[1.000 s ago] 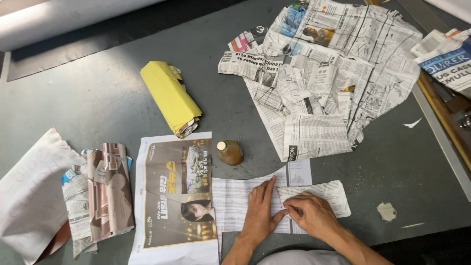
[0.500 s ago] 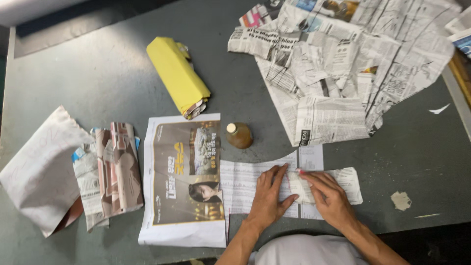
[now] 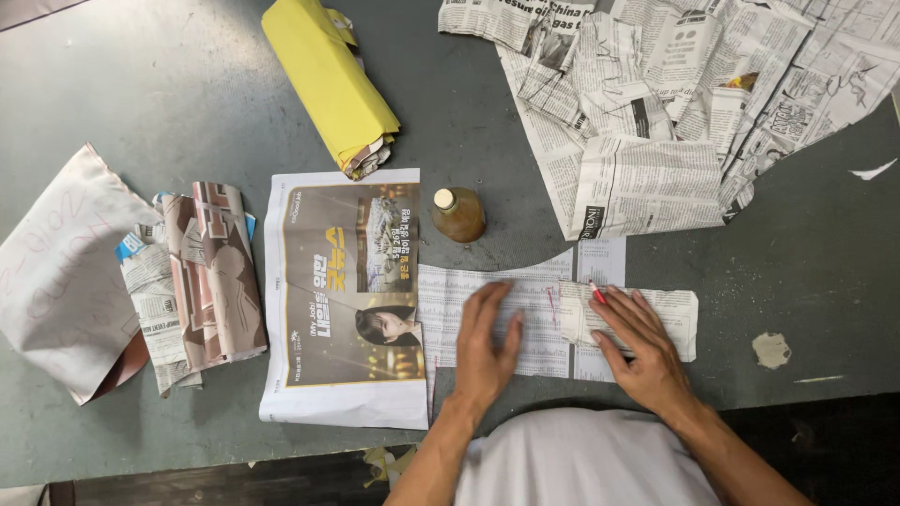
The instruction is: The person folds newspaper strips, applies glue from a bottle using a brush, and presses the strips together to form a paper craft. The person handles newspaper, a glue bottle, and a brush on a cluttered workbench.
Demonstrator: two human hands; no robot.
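A long strip of printed newspaper (image 3: 539,290) lies flat near the table's front edge. My left hand (image 3: 487,342) presses palm-down on its left part, fingers spread. My right hand (image 3: 637,342) lies flat on the right part of the strip, where a folded piece overlaps it. A small red mark or object shows at my right fingertips; I cannot tell what it is. Just beyond the strip stands a small brown bottle (image 3: 458,215) with a pale cap.
A colour magazine sheet (image 3: 342,295) lies left of the strip. Farther left sit rolled paper bundles (image 3: 192,281) and a pale paper bag (image 3: 61,272). A yellow paper roll (image 3: 328,80) lies at the back, a heap of newspaper sheets (image 3: 675,103) at the back right. The table (image 3: 159,122) is grey-green.
My hands have slid apart along the strip, the left one to the left and the right one to the right. The view has shifted closer to the table.
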